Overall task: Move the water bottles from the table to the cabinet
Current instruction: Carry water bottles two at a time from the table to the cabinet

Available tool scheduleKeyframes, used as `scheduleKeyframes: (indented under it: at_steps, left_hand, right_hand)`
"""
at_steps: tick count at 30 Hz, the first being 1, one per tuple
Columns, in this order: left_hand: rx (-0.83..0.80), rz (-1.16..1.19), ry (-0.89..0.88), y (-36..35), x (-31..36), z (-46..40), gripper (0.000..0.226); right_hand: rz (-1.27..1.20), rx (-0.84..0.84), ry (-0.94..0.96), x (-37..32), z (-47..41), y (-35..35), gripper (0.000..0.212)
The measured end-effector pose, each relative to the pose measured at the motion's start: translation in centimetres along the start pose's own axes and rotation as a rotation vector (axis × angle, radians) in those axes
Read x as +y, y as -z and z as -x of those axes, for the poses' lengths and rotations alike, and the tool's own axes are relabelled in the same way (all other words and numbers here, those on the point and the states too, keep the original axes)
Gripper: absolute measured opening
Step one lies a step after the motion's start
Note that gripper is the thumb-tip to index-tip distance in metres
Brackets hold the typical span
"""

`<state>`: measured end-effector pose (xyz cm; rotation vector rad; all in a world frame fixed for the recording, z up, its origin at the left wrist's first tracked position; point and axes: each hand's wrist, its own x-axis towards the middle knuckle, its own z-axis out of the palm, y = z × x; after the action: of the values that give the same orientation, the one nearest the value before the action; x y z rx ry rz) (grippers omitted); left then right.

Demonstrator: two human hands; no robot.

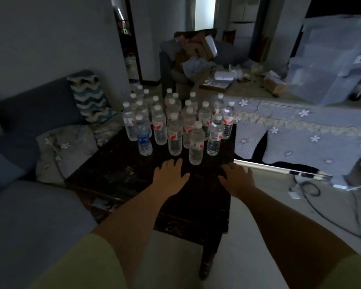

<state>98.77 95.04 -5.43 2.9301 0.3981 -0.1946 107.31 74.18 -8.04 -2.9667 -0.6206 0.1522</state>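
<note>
Both our left hand [171, 174] and right hand [236, 176] reach flat and empty; the nearest upright bottle [196, 143] stands just ahead between them, seemingly closer to our right.

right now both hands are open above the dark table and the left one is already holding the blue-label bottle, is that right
Not quite. In the head view the left hand holds nothing: its fingers are spread above the dark table, short of the bottles. The blue-label bottle stands untouched on the table. The right hand is open too, as you said.
</note>
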Motion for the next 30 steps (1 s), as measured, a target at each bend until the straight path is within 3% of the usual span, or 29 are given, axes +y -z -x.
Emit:
scheduleKeyframes:
  at_steps: [5,10,13,15,19,24,30]
  left_hand:
    - [-0.042,0.381,-0.026,-0.2,0.7,-7.3,0.078]
    - [-0.145,0.705,0.123,-1.6,1.8,-15.9,0.094]
    - [-0.152,1.048,0.164,-3.5,2.6,-19.1,0.096]
    - [-0.095,1.135,0.198,-5.2,2.8,-21.0,0.089]
    - [-0.079,1.406,0.241,-6.9,3.5,-23.8,0.080]
    - [-0.057,1.437,0.355,-7.5,3.9,-26.4,0.079]
    - [-0.056,1.191,0.334,-7.2,4.2,-28.4,0.076]
  right_hand:
    - [-0.020,0.033,-0.023,1.3,-7.7,-0.4,0.044]
    - [-0.134,0.006,-0.074,3.8,-16.5,-2.5,0.051]
    - [-0.349,-0.067,-0.175,5.5,-21.0,-4.2,0.077]
    - [-0.577,-0.093,-0.200,6.0,-23.8,-5.3,0.096]
    - [-1.032,0.036,-0.113,5.4,-27.3,-7.0,0.099]
    - [-1.138,0.123,-0.176,4.0,-30.6,-8.4,0.097]
    - [-1.062,0.132,-0.170,3.7,-31.6,-8.4,0.076]
